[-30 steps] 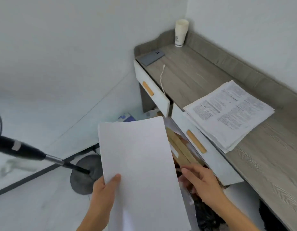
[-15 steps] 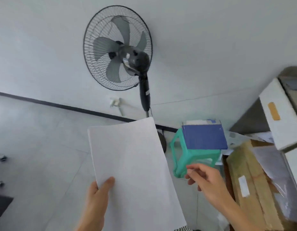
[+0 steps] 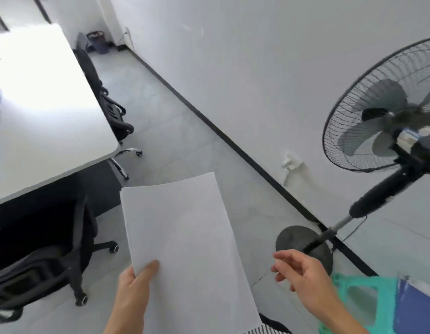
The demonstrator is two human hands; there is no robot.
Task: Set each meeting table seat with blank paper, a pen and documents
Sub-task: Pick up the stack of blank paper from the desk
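Observation:
My left hand (image 3: pixel 134 289) holds a stack of blank white paper (image 3: pixel 185 247) by its lower left edge, thumb on top. The sheets stand out in front of me over the floor. My right hand (image 3: pixel 303 273) hangs in the air to the right of the paper, fingers loosely curled, holding nothing. The white meeting table (image 3: pixel 40 112) fills the upper left, brightly lit. No pen or printed documents are in view.
Black office chairs stand along the table: one at the lower left (image 3: pixel 40 256), another further back (image 3: pixel 108 109). A standing fan (image 3: pixel 387 107) with a round base (image 3: pixel 303 247) is at the right by the wall. A green stool (image 3: pixel 363 304) with a blue item sits at the lower right.
The view has swung left from the side desk and fan toward the meeting table. The paper stays in my left hand; my right hand stays free beside it.

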